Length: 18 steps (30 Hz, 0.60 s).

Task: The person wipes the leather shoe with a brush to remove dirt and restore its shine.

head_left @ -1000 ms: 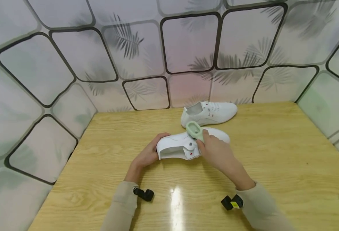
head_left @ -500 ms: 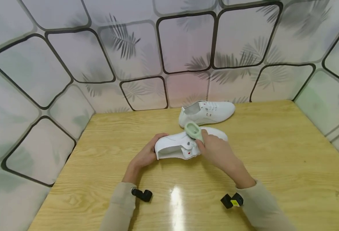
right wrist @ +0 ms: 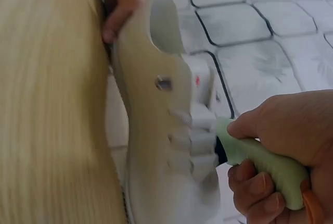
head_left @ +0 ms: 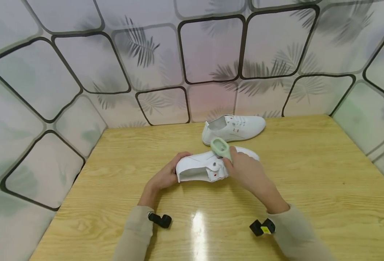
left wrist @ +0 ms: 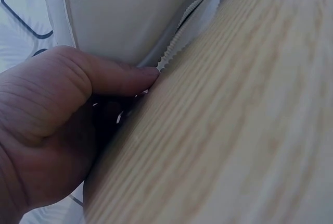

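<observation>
A white lace-up shoe (head_left: 196, 165) is tilted over the table, its opening facing me. My left hand (head_left: 166, 175) grips its heel; in the left wrist view the thumb (left wrist: 125, 78) lies along the lower edge beside the ridged sole. A pale green brush (head_left: 220, 146) with an oval head is in my right hand (head_left: 245, 172). In the right wrist view the fingers wrap its ribbed handle (right wrist: 276, 169), and its dark underside meets the shoe's lacing area. An orange loop (right wrist: 311, 203) hangs at the handle's end. Most of the bristles are hidden.
A second white shoe (head_left: 247, 127) stands just behind, toe to the right, near the table's back edge. The wooden table (head_left: 309, 181) meets a patterned backdrop (head_left: 215, 50) at the back and sides. Black wrist cameras (head_left: 160, 219) sit at both cuffs.
The brush head has shifted only slightly against the shoe. Both hands keep their hold, and the shoe stays in nearly the same place. The head view has shifted a little.
</observation>
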Each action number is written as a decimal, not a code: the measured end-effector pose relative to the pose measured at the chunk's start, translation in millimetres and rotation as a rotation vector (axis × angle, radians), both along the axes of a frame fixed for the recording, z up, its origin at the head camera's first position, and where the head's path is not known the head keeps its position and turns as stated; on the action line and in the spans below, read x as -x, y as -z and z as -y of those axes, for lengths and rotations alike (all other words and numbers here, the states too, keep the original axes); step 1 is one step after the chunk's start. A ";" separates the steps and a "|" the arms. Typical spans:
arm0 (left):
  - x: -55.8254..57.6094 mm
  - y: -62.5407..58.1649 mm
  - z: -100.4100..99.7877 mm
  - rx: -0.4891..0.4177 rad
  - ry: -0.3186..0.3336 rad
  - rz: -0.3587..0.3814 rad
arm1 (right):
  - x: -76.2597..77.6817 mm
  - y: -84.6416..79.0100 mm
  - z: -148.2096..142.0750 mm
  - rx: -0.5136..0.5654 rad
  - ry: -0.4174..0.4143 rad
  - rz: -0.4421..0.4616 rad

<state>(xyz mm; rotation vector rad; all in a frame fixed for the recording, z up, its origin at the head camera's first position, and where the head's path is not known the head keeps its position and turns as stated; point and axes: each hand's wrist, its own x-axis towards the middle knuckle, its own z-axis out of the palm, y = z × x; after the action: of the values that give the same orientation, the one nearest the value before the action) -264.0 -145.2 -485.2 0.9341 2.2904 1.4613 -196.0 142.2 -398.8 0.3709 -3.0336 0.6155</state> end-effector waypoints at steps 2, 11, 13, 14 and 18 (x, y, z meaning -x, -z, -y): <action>0.3 0.4 0.0 0.002 -0.002 0.010 | -0.9 1.1 5.8 0.021 -0.036 0.022; -1.4 -3.7 -1.8 0.007 0.014 -0.001 | -3.6 -7.9 -20.2 0.041 0.026 0.035; -1.3 -4.2 -1.5 0.005 0.016 0.008 | -4.6 -4.5 -15.5 0.023 0.029 0.006; 0.9 -0.1 -0.2 0.001 0.017 0.011 | -5.2 -3.0 -11.0 0.014 0.021 -0.008; 0.8 0.9 -0.6 -0.004 0.018 0.009 | -3.9 1.6 1.6 -0.011 -0.030 -0.026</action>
<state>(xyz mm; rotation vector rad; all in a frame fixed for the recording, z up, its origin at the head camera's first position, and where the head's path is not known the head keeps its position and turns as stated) -264.8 -144.5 -486.2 0.9444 2.2675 1.4609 -192.1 140.5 -400.4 0.4217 -3.0130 0.5911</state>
